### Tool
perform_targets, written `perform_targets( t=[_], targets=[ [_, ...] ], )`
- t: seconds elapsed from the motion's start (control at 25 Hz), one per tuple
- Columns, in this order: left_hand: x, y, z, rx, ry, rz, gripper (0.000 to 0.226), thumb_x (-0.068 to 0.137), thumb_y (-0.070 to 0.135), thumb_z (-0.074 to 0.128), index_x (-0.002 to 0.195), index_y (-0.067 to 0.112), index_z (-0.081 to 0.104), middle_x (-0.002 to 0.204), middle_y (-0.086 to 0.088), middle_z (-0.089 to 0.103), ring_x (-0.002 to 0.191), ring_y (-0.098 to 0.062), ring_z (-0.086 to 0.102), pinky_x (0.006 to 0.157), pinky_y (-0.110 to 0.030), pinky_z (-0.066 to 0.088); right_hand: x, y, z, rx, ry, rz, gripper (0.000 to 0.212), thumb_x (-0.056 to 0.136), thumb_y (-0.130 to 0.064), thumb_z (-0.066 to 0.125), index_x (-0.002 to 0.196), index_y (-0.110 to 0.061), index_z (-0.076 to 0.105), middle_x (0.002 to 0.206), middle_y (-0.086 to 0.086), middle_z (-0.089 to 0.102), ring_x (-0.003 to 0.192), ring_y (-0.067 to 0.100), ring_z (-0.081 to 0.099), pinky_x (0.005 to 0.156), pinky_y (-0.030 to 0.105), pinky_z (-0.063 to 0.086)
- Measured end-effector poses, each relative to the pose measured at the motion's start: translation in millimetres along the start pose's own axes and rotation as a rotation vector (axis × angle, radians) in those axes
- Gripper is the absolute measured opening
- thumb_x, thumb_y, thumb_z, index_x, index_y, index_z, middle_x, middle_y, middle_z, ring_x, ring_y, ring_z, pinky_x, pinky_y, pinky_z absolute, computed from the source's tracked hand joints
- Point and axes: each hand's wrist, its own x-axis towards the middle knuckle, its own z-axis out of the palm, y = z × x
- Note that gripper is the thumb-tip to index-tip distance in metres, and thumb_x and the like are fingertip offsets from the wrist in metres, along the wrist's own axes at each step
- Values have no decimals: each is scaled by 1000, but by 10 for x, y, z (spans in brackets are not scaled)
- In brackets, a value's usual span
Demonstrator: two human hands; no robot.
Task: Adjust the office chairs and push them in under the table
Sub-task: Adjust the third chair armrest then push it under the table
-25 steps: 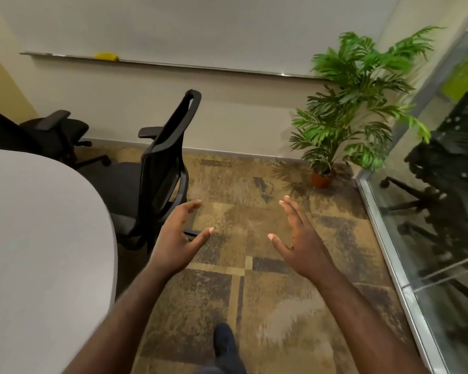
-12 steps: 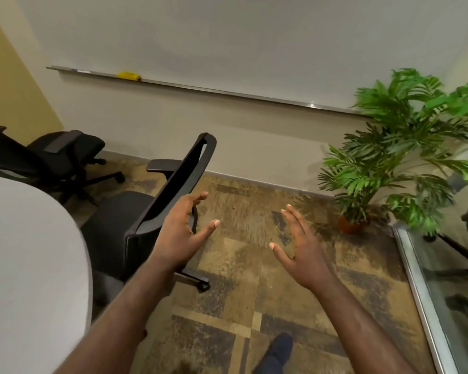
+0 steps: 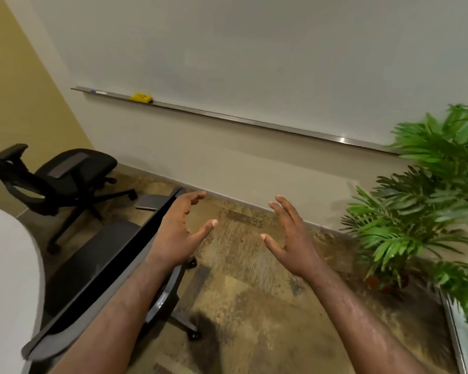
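Grip: left hand [image 3: 179, 233] and right hand [image 3: 292, 238] spread, empty; near chair [image 3: 97, 268] by bench [image 3: 8, 279] likely rolls easily on castors, best taken by rigid backrest rim.

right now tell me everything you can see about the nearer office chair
The nearer office chair is black with a dark fabric seat, a thin backrest in a grey-edged frame, one padded armrest showing and a castor base on the patterned carpet. It stands beside the white table, seat toward it. The left hand hovers open by the backrest's top edge; contact cannot be told.
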Motion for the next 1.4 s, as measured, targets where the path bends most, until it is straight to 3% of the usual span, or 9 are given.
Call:
perform_targets(
  t=[0.28, 0.52, 0.72, 1.08, 1.28, 1.4],
  targets=[
    [1001, -45, 373, 57, 14, 7, 57, 85, 42, 70, 135, 29, 45, 133, 14, 49, 123, 0, 44, 101, -17, 35, 1105, 567, -180, 22, -13, -59, 68, 91, -42, 61, 149, -29, 27, 159, -10, 18, 142, 10, 23, 110, 38, 32],
    [1895, -475, 197, 157, 79, -14, 64, 85, 48, 68, 139, 28, 41, 133, 19, 41, 125, 4, 37, 102, -10, 27, 2250, 760, 120, 52, -42, -151, 67, 91, -37, 64, 148, -28, 31, 158, -8, 23, 141, 10, 27, 107, 34, 31],
    [2514, -1073, -128, 161, 197, -179, 65, 84, 46, 70, 139, 23, 42, 135, 10, 47, 125, -7, 43, 107, -32, 39, 3365, 641, 758, 108, -185, -249, 66, 91, -37, 65, 147, -26, 33, 158, -5, 25, 140, 13, 29, 106, 34, 31],
    [2664, -1724, -491, 232, 394, -444, 66, 82, 42, 72, 139, 26, 42, 133, 17, 42, 124, 3, 38, 102, -19, 33, 4526, 66, 1815, 205, -425, -470, 68, 90, -38, 66, 148, -22, 34, 159, -3, 25, 144, 14, 26, 112, 34, 29],
    [2621, -2037, -471, 259, 482, -631, 67, 82, 44, 73, 139, 28, 42, 136, 16, 43, 127, 0, 41, 103, -24, 38, 4997, -211, 2467, 303, -624, -601, 70, 90, -37, 67, 149, -24, 34, 160, -5, 23, 144, 14, 25, 113, 39, 32],
    [2647, -2250, -392, 283, 521, -786, 68, 81, 48, 71, 140, 32, 40, 138, 19, 40, 128, 0, 39, 101, -18, 36, 5287, -289, 2844, 374, -720, -679, 69, 89, -34, 68, 148, -22, 35, 159, -1, 27, 143, 17, 27, 112, 47, 35]
  ],
)
